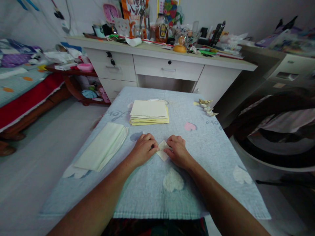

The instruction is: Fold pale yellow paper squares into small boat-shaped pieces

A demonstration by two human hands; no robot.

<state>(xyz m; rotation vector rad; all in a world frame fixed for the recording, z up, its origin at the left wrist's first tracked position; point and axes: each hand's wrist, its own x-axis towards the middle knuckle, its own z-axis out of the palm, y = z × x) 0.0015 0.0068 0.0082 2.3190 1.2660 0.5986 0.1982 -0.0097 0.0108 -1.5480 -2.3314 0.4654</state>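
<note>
A small folded piece of cream paper (163, 154) lies on the cloth-covered table, its corners turned like a diamond. My left hand (145, 149) pinches its left corner between thumb and fingers. On the opposite side my right hand (178, 150) has its thumb and curled fingers closed on the right corner. Beyond the hands sits a stack of pale yellow paper sheets (149, 109). To the left of my left hand rests a larger folded pale sheet (102, 146). Several small folded paper pieces (208, 107) stand near the table's far right corner.
The table's light blue cloth (147, 200) has heart prints. Behind it stands a white desk (169, 67) crowded with a jar (161, 29), a pink clock (110, 13) and other items. A front-loading washing machine (283, 75) is at right, a bed (24, 88) at left.
</note>
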